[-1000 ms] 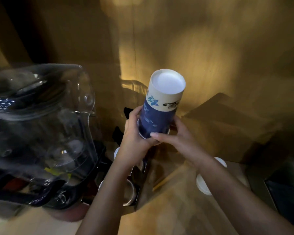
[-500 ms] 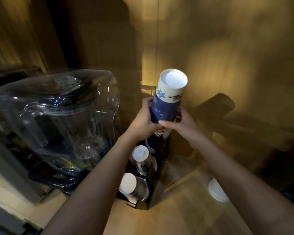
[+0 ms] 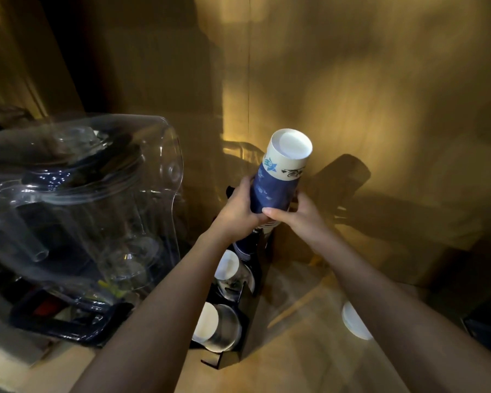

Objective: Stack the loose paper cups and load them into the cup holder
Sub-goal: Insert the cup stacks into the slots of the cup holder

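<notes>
An upside-down stack of blue and cream paper cups (image 3: 281,177) stands tilted over the far slot of the black cup holder (image 3: 238,355). My left hand (image 3: 238,208) grips the stack's left side. My right hand (image 3: 295,214) grips its right side, thumb across the front. The stack's lower end is hidden behind my hands. Two nearer slots of the holder each hold a stack showing a white cup bottom (image 3: 207,323), (image 3: 227,268).
A large clear blender jug (image 3: 77,199) on a dark base stands close on the left. A white lid (image 3: 352,321) lies on the wooden counter under my right forearm. A wooden wall rises just behind the holder. A dark object sits at the far right edge.
The stack and both hands have shifted slightly, and the view has swung left, bringing the holder's three slots into sight. Both hands keep the same grip on the stack.
</notes>
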`<action>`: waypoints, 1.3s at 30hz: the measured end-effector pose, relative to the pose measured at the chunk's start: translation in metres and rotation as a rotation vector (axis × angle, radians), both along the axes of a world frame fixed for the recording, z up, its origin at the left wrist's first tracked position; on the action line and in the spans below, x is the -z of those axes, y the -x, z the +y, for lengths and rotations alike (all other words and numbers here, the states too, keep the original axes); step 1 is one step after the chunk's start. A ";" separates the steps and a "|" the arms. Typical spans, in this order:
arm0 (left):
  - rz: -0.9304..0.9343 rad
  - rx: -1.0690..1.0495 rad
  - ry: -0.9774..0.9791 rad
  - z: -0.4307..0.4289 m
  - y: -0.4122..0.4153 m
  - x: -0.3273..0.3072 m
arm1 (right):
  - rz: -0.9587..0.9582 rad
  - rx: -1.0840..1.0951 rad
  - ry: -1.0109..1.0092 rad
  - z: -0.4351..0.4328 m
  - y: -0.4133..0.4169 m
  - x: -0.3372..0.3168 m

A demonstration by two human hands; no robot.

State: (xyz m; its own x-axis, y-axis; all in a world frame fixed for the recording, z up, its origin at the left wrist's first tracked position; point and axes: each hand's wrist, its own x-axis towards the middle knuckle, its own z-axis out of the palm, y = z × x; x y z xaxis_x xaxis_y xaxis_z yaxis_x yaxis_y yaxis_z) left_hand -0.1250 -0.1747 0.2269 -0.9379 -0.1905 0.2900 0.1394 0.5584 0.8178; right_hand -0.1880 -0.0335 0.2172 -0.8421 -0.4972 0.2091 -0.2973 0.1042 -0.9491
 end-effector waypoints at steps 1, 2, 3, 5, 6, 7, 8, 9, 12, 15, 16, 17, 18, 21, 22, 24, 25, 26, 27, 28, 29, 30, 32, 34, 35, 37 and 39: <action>-0.001 -0.013 0.020 0.000 0.002 0.000 | -0.003 0.007 0.003 -0.001 0.002 0.001; -0.003 -0.029 0.044 0.000 0.003 -0.001 | -0.002 0.008 0.009 -0.001 0.003 0.003; -0.007 -0.043 0.067 0.000 0.004 -0.001 | 0.001 0.004 0.013 -0.001 0.004 0.004; -0.024 -0.051 0.088 -0.002 0.006 0.000 | 0.008 -0.014 -0.004 -0.001 0.005 0.006; -0.037 -0.051 0.093 -0.003 0.006 0.000 | 0.012 -0.024 -0.014 -0.001 0.005 0.007; -0.053 -0.057 0.104 -0.005 0.006 0.001 | 0.013 -0.033 -0.023 -0.001 0.005 0.006; -0.068 -0.071 0.127 -0.007 0.006 0.000 | 0.014 -0.041 -0.037 -0.001 0.006 0.005; -0.081 -0.088 0.158 -0.009 0.006 -0.002 | 0.013 -0.051 -0.054 -0.001 0.006 0.003; -0.098 -0.104 0.230 -0.011 0.008 -0.009 | 0.014 -0.089 -0.075 -0.003 0.009 -0.001; -0.109 -0.026 0.190 -0.012 0.009 -0.012 | 0.017 -0.076 -0.063 -0.003 0.011 0.002; -0.109 0.003 0.172 -0.012 0.009 -0.013 | 0.020 -0.066 -0.051 -0.004 0.011 0.004; -0.106 0.024 0.166 -0.014 0.009 -0.013 | 0.025 -0.058 -0.038 -0.004 0.010 0.005; -0.102 0.038 0.169 -0.015 0.010 -0.013 | 0.025 -0.047 -0.023 -0.004 0.009 0.006; -0.111 0.078 0.118 -0.021 0.012 -0.012 | 0.015 -0.021 0.027 -0.007 0.006 0.011; -0.131 0.091 0.063 -0.023 0.011 -0.009 | 0.011 -0.018 0.039 -0.009 0.005 0.012; -0.180 0.095 -0.060 -0.028 0.008 -0.002 | -0.009 -0.019 0.063 -0.013 0.006 0.014; -0.190 0.087 -0.107 -0.030 0.007 0.001 | -0.021 -0.023 0.070 -0.015 0.006 0.015; -0.190 0.077 -0.138 -0.032 0.006 0.004 | -0.031 -0.025 0.073 -0.016 0.007 0.016; -0.184 0.071 -0.152 -0.032 0.005 0.005 | -0.037 -0.027 0.079 -0.018 0.007 0.016; -0.173 0.072 -0.156 -0.032 0.006 0.006 | -0.040 -0.031 0.093 -0.019 0.007 0.016; -0.158 0.079 -0.157 -0.032 0.006 0.005 | -0.043 -0.037 0.116 -0.020 0.007 0.015; -0.140 0.085 -0.160 -0.032 0.006 0.003 | -0.048 -0.040 0.143 -0.021 0.007 0.015; -0.100 0.085 -0.186 -0.034 0.007 0.000 | -0.045 -0.043 0.181 -0.024 0.007 0.014; -0.083 0.087 -0.237 -0.036 0.009 -0.002 | -0.030 -0.049 0.184 -0.028 0.007 0.011; -0.094 0.090 -0.255 -0.037 0.010 -0.001 | -0.026 -0.051 0.172 -0.029 0.008 0.009; -0.127 0.085 -0.256 -0.040 0.011 0.001 | -0.019 -0.061 0.134 -0.030 0.009 0.006; -0.119 0.082 -0.232 -0.041 0.012 0.002 | -0.005 -0.078 0.133 -0.031 0.009 0.004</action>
State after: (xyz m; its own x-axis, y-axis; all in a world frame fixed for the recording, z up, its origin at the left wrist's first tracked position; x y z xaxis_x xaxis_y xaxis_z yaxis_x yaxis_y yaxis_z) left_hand -0.1373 -0.2154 0.2252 -0.9777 -0.1610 0.1346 0.0720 0.3452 0.9358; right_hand -0.1974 -0.0645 0.2132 -0.8034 -0.5289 0.2736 -0.2949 -0.0458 -0.9544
